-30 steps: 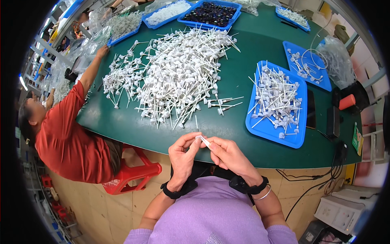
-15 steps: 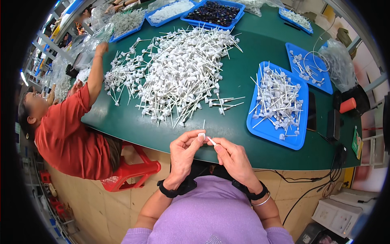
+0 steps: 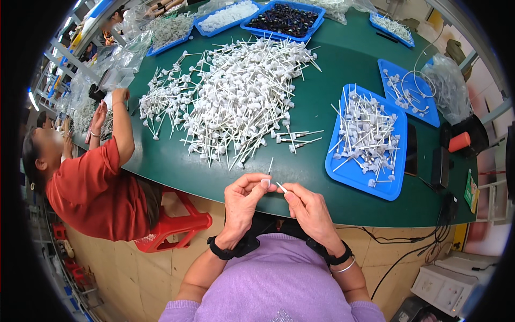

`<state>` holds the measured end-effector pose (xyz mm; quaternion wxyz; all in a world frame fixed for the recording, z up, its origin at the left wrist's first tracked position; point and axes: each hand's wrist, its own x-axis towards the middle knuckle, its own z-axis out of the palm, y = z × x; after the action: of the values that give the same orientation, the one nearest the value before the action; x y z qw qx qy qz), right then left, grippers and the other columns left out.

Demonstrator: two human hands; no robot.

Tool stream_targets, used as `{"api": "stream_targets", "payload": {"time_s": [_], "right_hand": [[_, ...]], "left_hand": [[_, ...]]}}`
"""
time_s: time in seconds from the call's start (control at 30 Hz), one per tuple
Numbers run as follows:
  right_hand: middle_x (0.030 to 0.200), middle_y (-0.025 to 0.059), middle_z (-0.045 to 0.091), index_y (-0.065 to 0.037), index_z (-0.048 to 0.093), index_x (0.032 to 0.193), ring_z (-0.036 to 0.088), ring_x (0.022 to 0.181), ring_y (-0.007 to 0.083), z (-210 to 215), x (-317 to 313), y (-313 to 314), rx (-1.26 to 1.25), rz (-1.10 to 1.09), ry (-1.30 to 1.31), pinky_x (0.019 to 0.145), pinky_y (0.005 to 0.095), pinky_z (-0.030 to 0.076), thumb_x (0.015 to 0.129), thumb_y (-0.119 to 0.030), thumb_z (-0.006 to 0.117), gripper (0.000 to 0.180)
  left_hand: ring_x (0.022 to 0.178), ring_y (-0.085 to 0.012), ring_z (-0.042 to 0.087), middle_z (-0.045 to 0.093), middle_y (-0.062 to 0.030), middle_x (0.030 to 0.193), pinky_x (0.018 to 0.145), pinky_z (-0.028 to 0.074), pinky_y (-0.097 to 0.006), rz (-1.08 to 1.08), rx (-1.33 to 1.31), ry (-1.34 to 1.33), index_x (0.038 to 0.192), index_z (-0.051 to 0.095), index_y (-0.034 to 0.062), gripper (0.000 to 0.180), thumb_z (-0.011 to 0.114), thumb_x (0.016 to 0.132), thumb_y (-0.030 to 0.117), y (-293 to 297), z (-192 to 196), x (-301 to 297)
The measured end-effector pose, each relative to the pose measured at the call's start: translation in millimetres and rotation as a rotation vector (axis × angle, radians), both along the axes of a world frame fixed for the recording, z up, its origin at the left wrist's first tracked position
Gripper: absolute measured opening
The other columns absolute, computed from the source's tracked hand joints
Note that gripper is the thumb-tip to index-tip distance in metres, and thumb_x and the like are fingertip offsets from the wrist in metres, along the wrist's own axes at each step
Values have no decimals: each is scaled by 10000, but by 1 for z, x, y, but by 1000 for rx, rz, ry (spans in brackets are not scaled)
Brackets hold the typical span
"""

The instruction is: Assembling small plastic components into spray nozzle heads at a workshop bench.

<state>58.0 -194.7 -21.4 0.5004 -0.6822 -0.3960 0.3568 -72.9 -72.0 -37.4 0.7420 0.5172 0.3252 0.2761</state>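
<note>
Both forearms come up from the lap and meet just over the near edge of the green table (image 3: 332, 70). The left hand (image 3: 244, 201) is curled, its thumb and forefinger pinched shut on a small white cap (image 3: 265, 183) with a thin stick standing up out of it. The right hand (image 3: 310, 210) faces it, fingers folded, nipping a short white stick (image 3: 281, 187) whose tip points toward the cap; the two pieces are close but apart. Beyond them a big heap of white sticks (image 3: 236, 102) sprawls over the table. To the right lies a blue tray (image 3: 350, 173) with more of them, then a second blue tray (image 3: 389, 70), a clear plastic bag (image 3: 450, 88) and an orange cylinder (image 3: 460, 141). At the left a person in a red shirt (image 3: 91, 188) reaches out over clear bags (image 3: 123, 59).
</note>
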Motion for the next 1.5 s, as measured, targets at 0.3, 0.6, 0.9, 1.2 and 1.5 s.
{"api": "stream_targets", "payload": {"time_s": [0.3, 0.6, 0.9, 1.2, 1.5], "right_hand": [[605, 34, 522, 3, 662, 1120, 500, 537, 87, -1, 11, -23, -2, -112, -51, 521, 265, 408, 1004, -112, 530, 210], [629, 58, 538, 23, 656, 1082, 510, 545, 97, -8, 16, -62, -22, -253, 13, 511, 276, 413, 957, -37, 527, 190], [663, -7, 506, 7, 650, 1155, 458, 597, 66, -15, 17, -63, 29, -155, -45, 537, 243, 385, 1016, -142, 523, 240], [663, 2, 520, 5, 650, 1153, 472, 601, 79, -7, 6, -56, 8, -116, -95, 550, 246, 401, 1010, -129, 533, 229], [641, 14, 531, 17, 642, 1156, 445, 537, 67, 15, 11, -37, -5, -123, -117, 499, 233, 345, 1005, -89, 505, 230]], "left_hand": [[914, -143, 694, 719, -95, 996, 806, 532, -240, -130, 78, -9, 1088, 684, -42, 160, 634, 951, 24, -6, 15, 4], [827, -196, 713, 720, -140, 949, 741, 554, -318, -265, 738, 61, 1086, 692, 43, 218, 708, 886, 128, 14, 78, 136], [734, -301, 725, 716, -143, 748, 598, 564, -410, -267, 1469, 860, 739, 727, 58, 67, 673, 734, 96, 74, -7, 144], [672, -355, 700, 675, -190, 682, 569, 537, -444, -133, 1413, 760, 711, 700, 11, 164, 740, 704, 171, 93, -34, 159], [650, -302, 677, 684, -123, 755, 573, 531, -398, -78, 1176, 166, 884, 690, 54, 147, 715, 834, 191, 84, 8, 100]]}}
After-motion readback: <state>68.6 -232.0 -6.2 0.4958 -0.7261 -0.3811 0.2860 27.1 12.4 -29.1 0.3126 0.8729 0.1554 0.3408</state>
